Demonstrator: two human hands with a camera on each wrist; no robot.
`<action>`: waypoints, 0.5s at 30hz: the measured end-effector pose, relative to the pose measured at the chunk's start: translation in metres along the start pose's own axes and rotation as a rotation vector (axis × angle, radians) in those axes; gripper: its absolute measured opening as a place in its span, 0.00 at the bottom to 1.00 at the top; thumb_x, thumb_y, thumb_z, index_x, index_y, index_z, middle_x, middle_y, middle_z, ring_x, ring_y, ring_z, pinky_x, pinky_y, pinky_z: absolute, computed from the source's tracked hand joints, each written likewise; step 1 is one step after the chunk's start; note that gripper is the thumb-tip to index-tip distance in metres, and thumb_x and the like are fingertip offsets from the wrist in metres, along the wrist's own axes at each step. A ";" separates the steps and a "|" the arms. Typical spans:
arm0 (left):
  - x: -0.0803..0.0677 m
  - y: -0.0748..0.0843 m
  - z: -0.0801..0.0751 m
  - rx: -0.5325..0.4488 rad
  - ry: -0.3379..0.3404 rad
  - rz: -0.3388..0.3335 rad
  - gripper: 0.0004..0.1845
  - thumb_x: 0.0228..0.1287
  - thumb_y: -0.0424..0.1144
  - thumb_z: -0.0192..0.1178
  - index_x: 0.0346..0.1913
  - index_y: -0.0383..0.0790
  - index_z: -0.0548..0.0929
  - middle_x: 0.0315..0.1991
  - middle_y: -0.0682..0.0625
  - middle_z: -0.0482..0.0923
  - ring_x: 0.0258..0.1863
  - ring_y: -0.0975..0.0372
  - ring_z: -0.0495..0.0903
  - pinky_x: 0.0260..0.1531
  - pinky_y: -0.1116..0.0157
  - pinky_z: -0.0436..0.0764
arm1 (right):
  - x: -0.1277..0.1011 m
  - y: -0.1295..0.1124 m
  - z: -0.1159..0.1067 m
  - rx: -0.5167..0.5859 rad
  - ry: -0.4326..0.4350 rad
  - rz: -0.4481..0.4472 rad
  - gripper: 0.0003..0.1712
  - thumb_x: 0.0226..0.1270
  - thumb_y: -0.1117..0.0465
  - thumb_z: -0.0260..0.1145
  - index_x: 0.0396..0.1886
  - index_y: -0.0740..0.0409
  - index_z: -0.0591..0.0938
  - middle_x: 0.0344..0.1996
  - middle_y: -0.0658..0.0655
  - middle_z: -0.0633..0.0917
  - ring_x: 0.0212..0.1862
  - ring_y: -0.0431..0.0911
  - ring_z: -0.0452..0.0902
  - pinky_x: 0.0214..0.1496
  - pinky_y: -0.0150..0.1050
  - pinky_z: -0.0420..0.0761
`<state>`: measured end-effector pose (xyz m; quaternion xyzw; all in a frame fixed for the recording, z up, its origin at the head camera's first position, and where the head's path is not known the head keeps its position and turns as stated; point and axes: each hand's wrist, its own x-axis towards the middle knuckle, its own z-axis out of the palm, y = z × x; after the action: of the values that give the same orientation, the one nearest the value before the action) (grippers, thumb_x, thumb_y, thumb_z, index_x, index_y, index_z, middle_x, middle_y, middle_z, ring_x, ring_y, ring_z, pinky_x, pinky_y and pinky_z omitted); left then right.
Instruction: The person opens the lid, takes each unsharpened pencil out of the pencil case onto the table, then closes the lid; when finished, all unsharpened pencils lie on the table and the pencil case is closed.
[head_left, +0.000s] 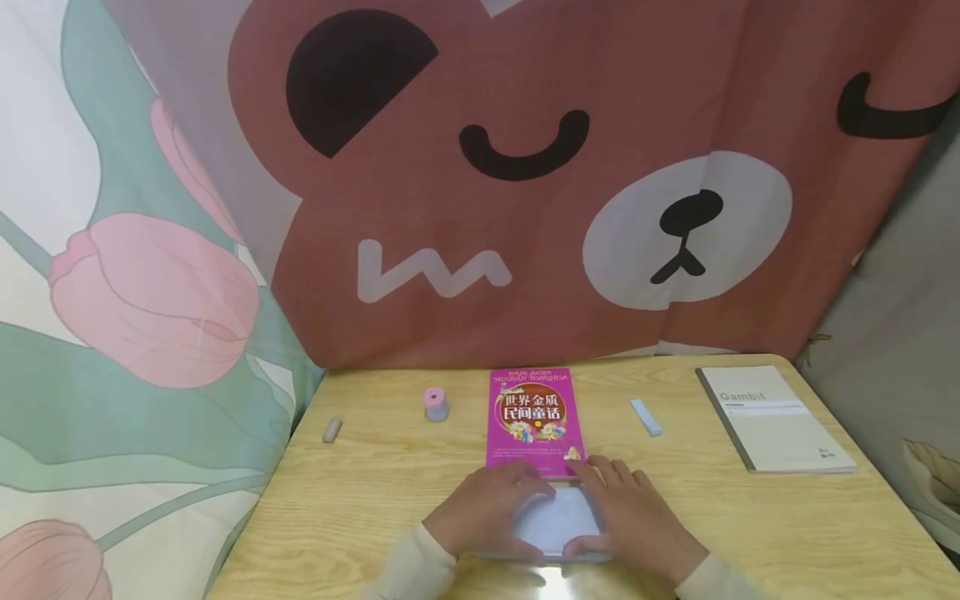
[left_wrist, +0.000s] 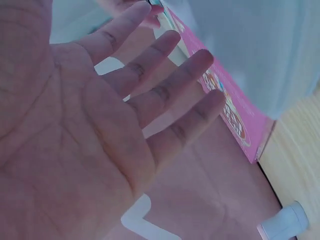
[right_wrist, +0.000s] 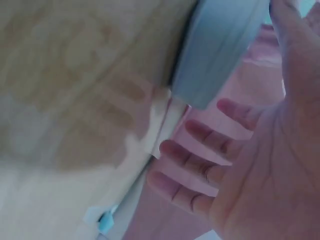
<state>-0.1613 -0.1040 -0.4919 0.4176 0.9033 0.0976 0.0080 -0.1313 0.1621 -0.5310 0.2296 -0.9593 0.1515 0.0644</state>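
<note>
While both hands lie on the pale blue booklet (head_left: 557, 521) at the desk's (head_left: 375, 508) near edge, the left hand (head_left: 487, 504) spreads flat and the right hand (head_left: 633, 517) curls loosely at its side, the pink book (head_left: 528, 417) just beyond.

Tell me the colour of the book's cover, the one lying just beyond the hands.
The book has a bright pink cover; the head view shows it best.

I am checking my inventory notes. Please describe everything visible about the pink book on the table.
The pink book lies flat and closed on the wooden table, cover up, with Chinese title characters on a dark red circle and small flowers beneath. Its near edge meets a pale blue sheet, which the left hand and right hand touch.
</note>
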 end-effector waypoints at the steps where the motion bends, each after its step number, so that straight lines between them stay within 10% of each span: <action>1: -0.001 0.002 -0.001 0.006 -0.011 0.006 0.44 0.50 0.70 0.83 0.70 0.58 0.84 0.66 0.60 0.84 0.62 0.66 0.83 0.61 0.63 0.82 | -0.001 -0.001 -0.001 0.007 -0.007 0.004 0.76 0.43 0.05 0.62 0.82 0.53 0.73 0.70 0.62 0.80 0.68 0.61 0.78 0.64 0.67 0.81; 8: -0.004 0.011 -0.004 0.090 -0.052 -0.012 0.49 0.42 0.65 0.88 0.71 0.61 0.83 0.66 0.61 0.82 0.61 0.66 0.82 0.57 0.65 0.83 | -0.006 -0.001 -0.005 0.082 -0.123 0.005 0.69 0.46 0.16 0.78 0.80 0.52 0.75 0.72 0.61 0.80 0.70 0.61 0.78 0.68 0.74 0.77; 15: -0.003 0.011 -0.001 0.129 0.002 0.027 0.46 0.40 0.60 0.90 0.68 0.58 0.86 0.61 0.60 0.86 0.57 0.67 0.84 0.49 0.68 0.82 | -0.010 -0.001 -0.001 0.015 -0.050 -0.062 0.61 0.50 0.31 0.84 0.80 0.56 0.75 0.69 0.54 0.81 0.66 0.54 0.80 0.64 0.65 0.82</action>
<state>-0.1513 -0.0998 -0.4889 0.4291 0.9021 0.0395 -0.0213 -0.1222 0.1658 -0.5313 0.2632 -0.9519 0.1511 0.0433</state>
